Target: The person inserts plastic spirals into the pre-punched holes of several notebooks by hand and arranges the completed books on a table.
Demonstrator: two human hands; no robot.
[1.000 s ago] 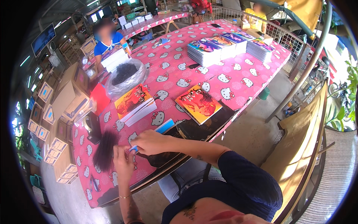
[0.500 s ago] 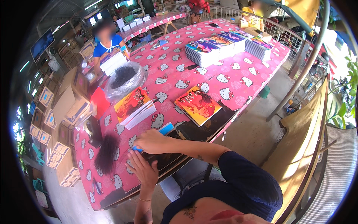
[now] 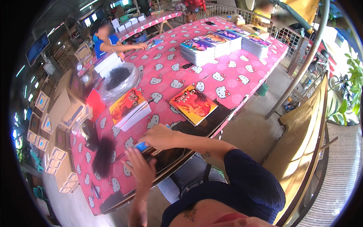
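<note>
My right hand (image 3: 162,137) is closed, fingers curled down, over a narrow piece with blue showing on both sides of the hand; what its fingers grip is hidden. The nearer blue end (image 3: 141,146) shows between my hands. My left hand (image 3: 140,165) is beside it, fingers apart and slightly blurred, over the table edge. Both are above a black sheet (image 3: 172,154) along the near edge. Beyond my right hand lies a spiral notebook (image 3: 194,104) with an orange and red cover. Left of it is a small stack of similar notebooks (image 3: 128,104).
A bundle of thin black coils (image 3: 104,157) lies left of my hands, near a dark tape dispenser (image 3: 90,134). Behind is a clear bag of black coils (image 3: 120,78). Tall notebook stacks (image 3: 197,53) stand farther back. A co-worker (image 3: 107,42) sits at the far left; cartons (image 3: 72,100) stand left.
My left hand has drawn slightly back, its fingers lifting apart, and more of the blue end shows. My right hand stays closed. The co-worker at left now stretches an arm across the table.
</note>
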